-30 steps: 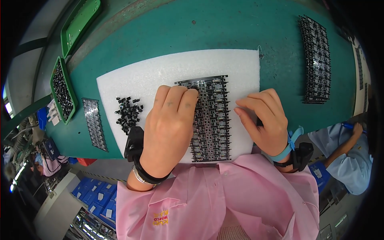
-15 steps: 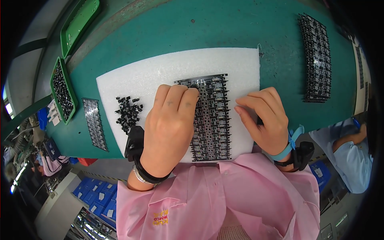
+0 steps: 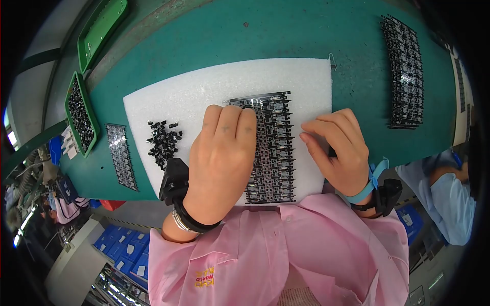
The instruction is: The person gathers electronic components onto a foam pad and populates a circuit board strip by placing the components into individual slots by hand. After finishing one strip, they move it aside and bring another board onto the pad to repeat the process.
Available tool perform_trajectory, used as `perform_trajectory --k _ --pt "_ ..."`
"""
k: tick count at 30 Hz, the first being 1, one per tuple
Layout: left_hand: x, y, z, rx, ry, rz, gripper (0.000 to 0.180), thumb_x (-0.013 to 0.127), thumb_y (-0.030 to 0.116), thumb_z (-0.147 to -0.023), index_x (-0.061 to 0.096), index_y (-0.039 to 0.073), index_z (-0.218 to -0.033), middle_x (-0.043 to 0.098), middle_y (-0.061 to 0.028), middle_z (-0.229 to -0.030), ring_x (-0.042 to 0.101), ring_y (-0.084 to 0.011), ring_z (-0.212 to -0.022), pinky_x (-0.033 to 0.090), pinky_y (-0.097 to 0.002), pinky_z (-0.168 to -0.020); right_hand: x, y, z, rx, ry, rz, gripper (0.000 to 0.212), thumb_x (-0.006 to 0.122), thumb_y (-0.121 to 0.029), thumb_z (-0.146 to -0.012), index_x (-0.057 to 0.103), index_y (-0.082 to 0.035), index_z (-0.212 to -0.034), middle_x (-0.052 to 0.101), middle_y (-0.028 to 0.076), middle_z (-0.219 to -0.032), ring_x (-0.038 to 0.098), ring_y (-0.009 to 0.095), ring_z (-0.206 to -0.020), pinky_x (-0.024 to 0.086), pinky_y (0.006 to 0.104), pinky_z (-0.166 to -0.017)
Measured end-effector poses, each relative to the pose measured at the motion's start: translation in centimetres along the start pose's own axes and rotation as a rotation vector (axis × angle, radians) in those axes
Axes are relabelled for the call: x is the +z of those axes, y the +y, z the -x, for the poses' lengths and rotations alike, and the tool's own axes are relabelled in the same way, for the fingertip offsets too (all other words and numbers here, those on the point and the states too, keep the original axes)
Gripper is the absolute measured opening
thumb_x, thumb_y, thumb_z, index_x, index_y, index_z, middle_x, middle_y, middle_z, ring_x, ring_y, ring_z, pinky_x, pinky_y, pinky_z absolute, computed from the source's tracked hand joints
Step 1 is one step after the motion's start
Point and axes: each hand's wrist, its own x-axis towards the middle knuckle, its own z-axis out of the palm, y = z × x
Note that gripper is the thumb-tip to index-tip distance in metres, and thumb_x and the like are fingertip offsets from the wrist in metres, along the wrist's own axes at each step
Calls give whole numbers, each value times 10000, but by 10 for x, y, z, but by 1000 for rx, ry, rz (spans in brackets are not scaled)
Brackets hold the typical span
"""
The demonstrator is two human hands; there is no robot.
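A black circuit board panel (image 3: pixel 270 158) with rows of small repeated boards lies on a white foam sheet (image 3: pixel 204 86). Over its upper left part, my left hand (image 3: pixel 222 148) is closed with the fingers bent down. Its fingertips are hidden behind the knuckles, so whatever they pinch cannot be made out. Just right of the panel, my right hand (image 3: pixel 339 150) hovers with curved fingers and the thumb apart, holding nothing I can see. A pile of small black parts (image 3: pixel 164 144) sits on the foam left of my left hand.
Another panel (image 3: pixel 121 158) lies left of the foam on the green table (image 3: pixel 286 30). A stack of panels (image 3: pixel 406 76) stands at the right. Far left are a green tray of black parts (image 3: pixel 81 117) and another green tray (image 3: pixel 99 38). A person's blue sleeve (image 3: pixel 451 204) shows at right.
My left hand has shifted slightly right over the panel, covering a little more of it. My right hand stays almost where it was.
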Motion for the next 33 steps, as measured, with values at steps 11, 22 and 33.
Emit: perform_trajectory --k 11,22,33 --pt "2 -2 1 0 21 -3 277 615 -26 -700 611 -23 -977 565 -117 -912 557 -286 -875 523 -349 -661 1 1 -1 -34 7 1 209 755 34 -743 661 -11 -924 613 98 -866 559 283 -781 471 358 -669" --pt "-11 -12 35 -141 237 190 285 762 -30 -734 688 7 -1007 639 -102 -888 582 -276 -769 484 -365 -656 3 -8 -6 -72 -20 49 271 746 41 -742 683 -29 -996 586 86 -869 537 263 -767 461 349 -643" --pt "-32 -39 117 -656 249 71 244 808 39 -737 698 54 -954 646 -75 -908 572 -277 -832 468 -357 -723 28 -49 -38 -189 -204 92 284 746 15 -754 698 -42 -1029 575 85 -899 517 256 -782 438 342 -655"
